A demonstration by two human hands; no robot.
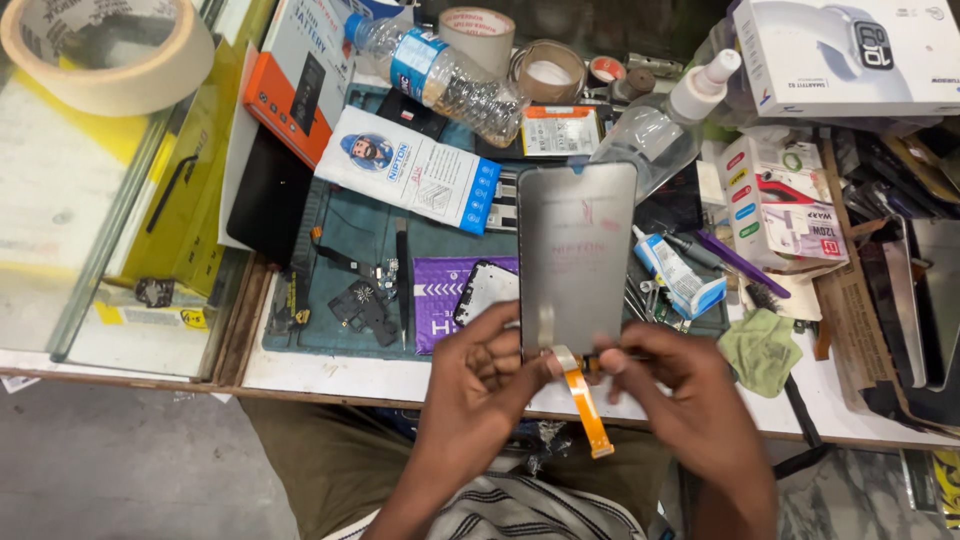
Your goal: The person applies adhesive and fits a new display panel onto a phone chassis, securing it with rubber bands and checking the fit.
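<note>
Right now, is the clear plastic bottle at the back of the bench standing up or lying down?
Lying down: the plastic bottle rests on its side across the boxes, its blue cap pointing to the upper left.

Bright, even light with soft shadows; glare on the glass [60, 200] at left, both hands slightly motion-blurred.

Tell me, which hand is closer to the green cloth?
Right. The right hand sits just left of the green cloth; the left hand is farther left, past the phone screen panel both hands hold.

Phone repair shop: phone screen [577, 255], tape rolls [105, 55], parts boxes [783, 200]
</note>
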